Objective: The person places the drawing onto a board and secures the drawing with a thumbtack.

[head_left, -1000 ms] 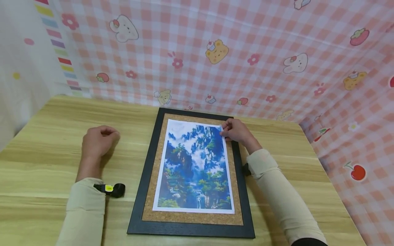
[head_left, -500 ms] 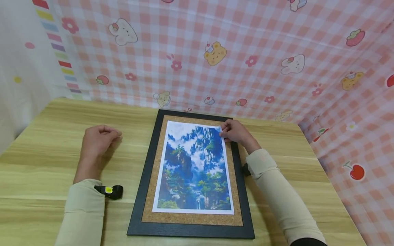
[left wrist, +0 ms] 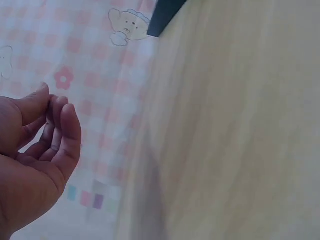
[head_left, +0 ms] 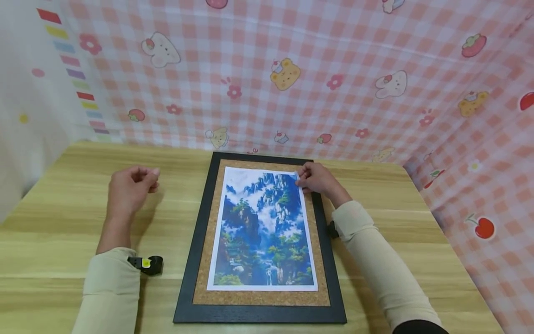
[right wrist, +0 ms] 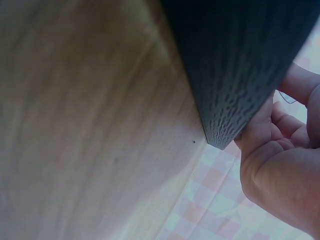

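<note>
While left fingers (left wrist: 71, 127) curl, right fingers (head_left: 308, 170) pinch the print (head_left: 260, 227) at its upper right.

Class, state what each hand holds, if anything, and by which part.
Right hand: apparently the print, by its upper right corner. Left hand: cannot be told.

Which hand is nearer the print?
The right. The right hand has its fingertips at the print's far right corner; the left hand is apart from it, off to the left, beyond the frame.
</note>
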The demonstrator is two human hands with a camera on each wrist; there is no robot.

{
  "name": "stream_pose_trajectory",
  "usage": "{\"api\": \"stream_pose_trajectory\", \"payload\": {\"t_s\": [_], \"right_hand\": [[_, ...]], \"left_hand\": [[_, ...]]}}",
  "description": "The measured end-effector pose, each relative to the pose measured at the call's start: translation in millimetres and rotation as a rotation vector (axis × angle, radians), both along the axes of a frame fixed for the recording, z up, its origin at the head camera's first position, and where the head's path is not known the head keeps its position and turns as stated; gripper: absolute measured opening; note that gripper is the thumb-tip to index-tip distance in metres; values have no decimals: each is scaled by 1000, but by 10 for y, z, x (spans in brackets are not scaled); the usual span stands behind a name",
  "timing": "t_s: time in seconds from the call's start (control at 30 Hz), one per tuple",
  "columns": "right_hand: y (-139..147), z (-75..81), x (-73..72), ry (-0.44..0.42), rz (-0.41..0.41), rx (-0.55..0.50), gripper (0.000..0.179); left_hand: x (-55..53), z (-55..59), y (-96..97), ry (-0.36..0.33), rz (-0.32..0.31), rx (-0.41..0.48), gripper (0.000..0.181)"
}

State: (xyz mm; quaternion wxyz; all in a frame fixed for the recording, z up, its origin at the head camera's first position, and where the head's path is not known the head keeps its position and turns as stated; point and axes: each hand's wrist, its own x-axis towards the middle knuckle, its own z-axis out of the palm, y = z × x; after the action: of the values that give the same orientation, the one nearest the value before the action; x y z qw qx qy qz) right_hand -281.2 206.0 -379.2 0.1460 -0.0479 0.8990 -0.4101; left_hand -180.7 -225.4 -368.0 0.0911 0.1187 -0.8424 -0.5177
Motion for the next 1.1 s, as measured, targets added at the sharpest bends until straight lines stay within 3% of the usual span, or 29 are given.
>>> {"api": "stream_pose_trajectory", "payload": {"t_s": [0.23,0.47,0.53,0.7,1.1], "right_hand": [[5,-7,-24,-1,5,-4,16],[5,-19,-34,10,-10,4,15],[1,-17,-28,7,-18,5,15],[-11,-2,-13,-1,-19,-1,15],[-21,7,-8,-7,-15,10,15]], "left_hand": [[52,133,86,99,36,144,34],[78,287,219,228,-45,564,18],[79,328,249,247,-62,624,14],[88,418,324,258,-80,657,13],[47,492,589,282,-225,562,12]]}}
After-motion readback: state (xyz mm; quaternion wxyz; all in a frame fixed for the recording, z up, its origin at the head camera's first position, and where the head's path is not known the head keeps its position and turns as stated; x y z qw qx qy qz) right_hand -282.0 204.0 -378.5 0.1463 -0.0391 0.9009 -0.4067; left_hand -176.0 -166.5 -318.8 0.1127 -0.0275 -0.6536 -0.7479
